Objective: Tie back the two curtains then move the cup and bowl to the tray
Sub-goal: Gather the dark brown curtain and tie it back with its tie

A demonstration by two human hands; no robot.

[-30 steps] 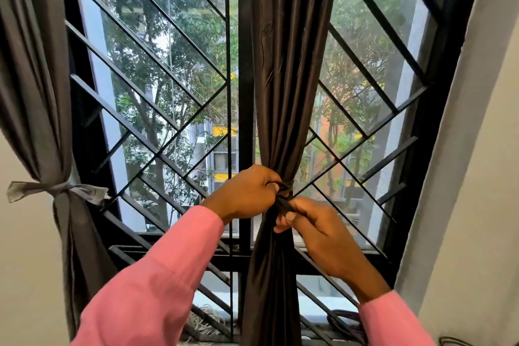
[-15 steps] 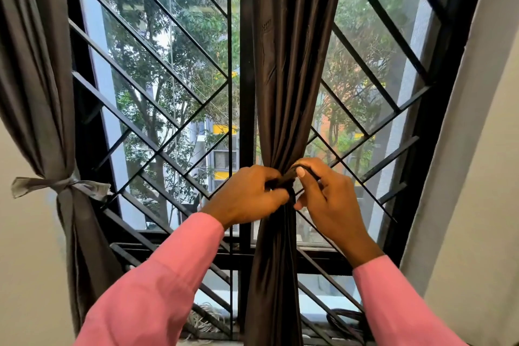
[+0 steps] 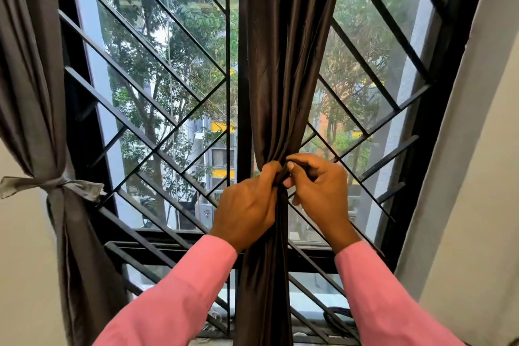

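Left hand and right hand both pinch the gathered dark curtain between them

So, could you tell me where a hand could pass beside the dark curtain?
Open room lies left of the dark curtain, before the window grille, up to the tied grey curtain. On its right runs a narrower gap to the wall. It is crowded where both hands bunch the fabric.

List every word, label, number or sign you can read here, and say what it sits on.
None can be read. The dark curtain, the grey tied curtain, the window grille and the pink sleeves bear no text. The buildings outside show no readable signs.
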